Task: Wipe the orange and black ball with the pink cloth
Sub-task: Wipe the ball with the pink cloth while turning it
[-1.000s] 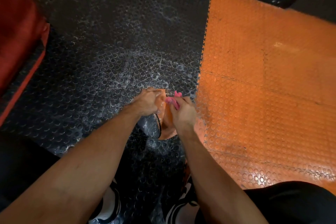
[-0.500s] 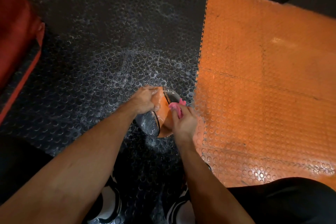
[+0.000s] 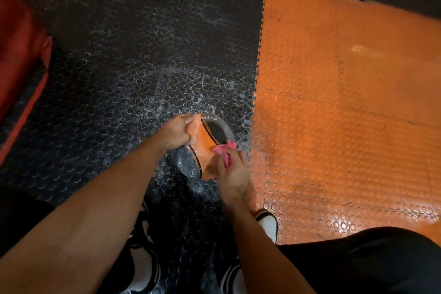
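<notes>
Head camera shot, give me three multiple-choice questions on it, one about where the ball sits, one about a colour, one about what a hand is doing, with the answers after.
1. Where is the orange and black ball?
A. On the black studded floor mat, close to its seam with the orange mat
B. In the middle of the orange mat
C. On the red pad at the left

2. What colour is the cloth?
A. White
B. Pink
C. Blue

3. What is the right hand doing?
A. Hanging idle
B. Lying flat on the floor
C. Gripping the cloth against the ball

Answers:
1 A: the ball lies on the black studded floor mat, just left of the orange mat.
2 B: the bunched fabric at the fingers is pink.
3 C: its fingers curl round the cloth on the ball's orange panel, while the left hand holds the ball's top.
</notes>
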A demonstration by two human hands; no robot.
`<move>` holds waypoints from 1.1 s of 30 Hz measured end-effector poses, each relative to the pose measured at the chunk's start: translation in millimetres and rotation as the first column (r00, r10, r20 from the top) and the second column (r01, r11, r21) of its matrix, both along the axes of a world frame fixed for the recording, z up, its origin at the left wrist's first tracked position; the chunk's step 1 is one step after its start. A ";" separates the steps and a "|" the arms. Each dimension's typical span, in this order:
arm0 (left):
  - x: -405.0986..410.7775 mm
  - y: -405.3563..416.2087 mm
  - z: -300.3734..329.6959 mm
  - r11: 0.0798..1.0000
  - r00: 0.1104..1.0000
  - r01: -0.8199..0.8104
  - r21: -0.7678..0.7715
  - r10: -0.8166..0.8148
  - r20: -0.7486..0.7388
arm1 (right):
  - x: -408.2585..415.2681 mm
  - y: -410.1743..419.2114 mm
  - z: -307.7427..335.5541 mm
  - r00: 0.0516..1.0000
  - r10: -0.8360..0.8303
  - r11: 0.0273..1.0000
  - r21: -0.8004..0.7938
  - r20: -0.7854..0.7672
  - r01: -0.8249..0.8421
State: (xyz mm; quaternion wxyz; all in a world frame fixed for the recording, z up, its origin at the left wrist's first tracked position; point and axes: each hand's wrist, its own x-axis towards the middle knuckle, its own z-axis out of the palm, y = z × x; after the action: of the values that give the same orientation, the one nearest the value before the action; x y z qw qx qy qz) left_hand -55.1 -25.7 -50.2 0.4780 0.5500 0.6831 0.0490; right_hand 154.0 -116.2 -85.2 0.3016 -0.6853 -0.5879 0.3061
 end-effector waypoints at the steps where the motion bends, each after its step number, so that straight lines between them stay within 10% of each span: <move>1: 0.0 -0.9 0.5 1.000 1.000 -0.007 0.004 0.007 0.004 | 0.8 1.9 -0.9 0.999 -0.049 0.999 0.002 -0.009 0.049; 10: 2.1 -7.6 9.8 0.999 0.990 0.040 0.030 -0.035 -0.139 | -7.9 68.1 7.8 0.996 -0.056 0.998 0.014 0.076 0.055; 15: 44.0 -30.5 33.0 0.934 0.916 -0.127 0.333 0.239 -0.322 | -14.0 59.9 2.4 0.991 -0.087 0.996 0.001 0.103 0.088; 18: 77.6 -49.6 30.9 0.905 0.928 0.046 0.423 0.119 -0.354 | -15.4 58.1 4.3 0.991 -0.103 0.995 -0.012 0.081 0.104; 33: 66.4 -69.5 11.4 0.914 0.866 0.266 0.305 -0.088 -0.492 | -13.0 46.6 10.1 0.998 -0.059 0.997 0.046 -0.027 0.060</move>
State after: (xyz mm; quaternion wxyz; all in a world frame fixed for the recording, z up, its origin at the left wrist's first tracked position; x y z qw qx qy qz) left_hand 11.3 -95.2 -38.8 0.1914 0.6854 0.7026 -0.0047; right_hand 140.9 -69.7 -75.1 0.3340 -0.6913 -0.5702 0.2921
